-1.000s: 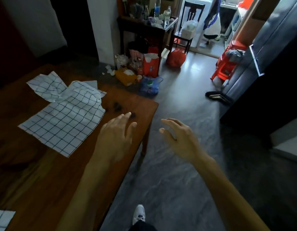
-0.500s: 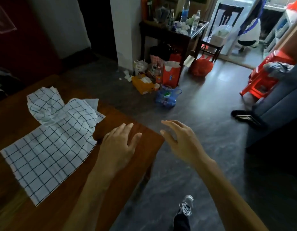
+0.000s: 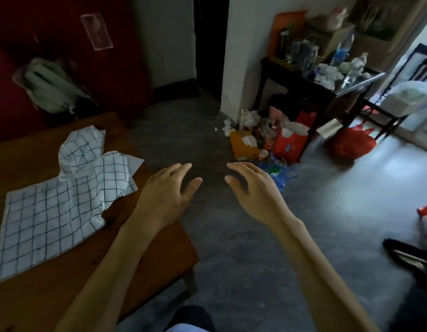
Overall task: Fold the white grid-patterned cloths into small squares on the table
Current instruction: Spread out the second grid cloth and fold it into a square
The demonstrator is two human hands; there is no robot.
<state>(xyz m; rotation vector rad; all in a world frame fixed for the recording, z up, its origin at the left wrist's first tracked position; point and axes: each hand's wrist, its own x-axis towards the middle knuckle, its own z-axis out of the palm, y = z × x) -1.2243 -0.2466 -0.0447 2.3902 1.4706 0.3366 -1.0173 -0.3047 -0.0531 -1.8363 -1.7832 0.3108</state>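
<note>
Gray floor (image 3: 231, 248) lay past the brown counter (image 3: 40, 300). Both hands were out in the air, fingers spread wide, holding nothing. The left hand (image 3: 166, 195) was over the counter's corner, and the right hand (image 3: 255, 190) was over the floor. White grid cloths (image 3: 52, 212) lay rumpled on the counter, just left of the left fingers.

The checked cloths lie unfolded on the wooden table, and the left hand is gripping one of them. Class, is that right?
Not quite. The head view shows the left hand open and holding nothing, beside the checked cloths, which do lie unfolded on the wooden table.
</note>
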